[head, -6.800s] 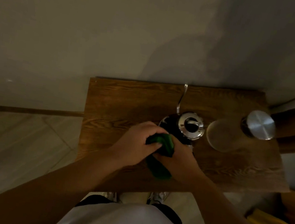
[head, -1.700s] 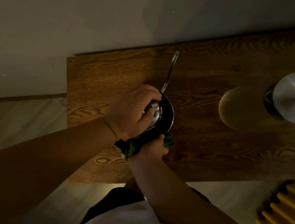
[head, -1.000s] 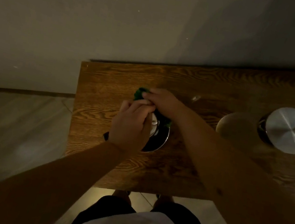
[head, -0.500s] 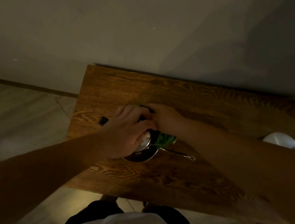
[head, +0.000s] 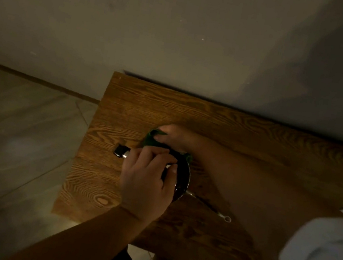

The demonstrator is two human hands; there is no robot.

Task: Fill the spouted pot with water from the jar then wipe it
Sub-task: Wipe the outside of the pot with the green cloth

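The dark spouted pot (head: 181, 183) stands on the wooden table (head: 244, 138). Its thin metal spout (head: 209, 207) points to the right and toward me, and its black handle (head: 120, 151) sticks out to the left. My left hand (head: 145, 180) lies on top of the pot and grips it at the lid. My right hand (head: 176, 138) presses a green cloth (head: 152, 141) against the pot's far side. Most of the pot is hidden under my hands. The jar is out of view.
The table stands against a plain wall (head: 183, 29). Tiled floor (head: 9, 135) lies to the left. My white sleeve (head: 321, 259) fills the lower right corner and covers the table's right part.
The view has swung left, so the jar's metal lid has left the frame. The cloth has moved from the pot's right side to its far side. My left hand stays on the pot.
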